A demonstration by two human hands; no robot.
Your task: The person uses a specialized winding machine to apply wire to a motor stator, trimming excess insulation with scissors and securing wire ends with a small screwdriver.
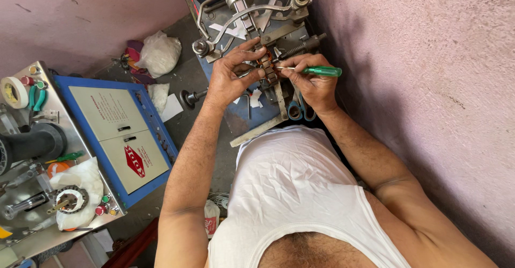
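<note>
My left hand (pixel 232 74) grips a small wound motor core (pixel 267 66) with copper-coloured windings, held against a grey metal winding machine (pixel 252 10). My right hand (pixel 314 83) holds a green-handled screwdriver (pixel 321 71), whose thin metal tip points left into the core. Both hands meet over the machine's blue base plate (pixel 241 119). My fingers hide much of the core.
Blue-handled scissors (pixel 300 110) and a metal ruler (pixel 257 131) lie under my hands. A blue and cream cabinet (pixel 120 134) stands at left. Beside it, a steel bench (pixel 59 123) carries a tape roll (pixel 13 91), green pliers (pixel 37 97) and a stator (pixel 72 199). A pink wall (pixel 429 86) is close on the right.
</note>
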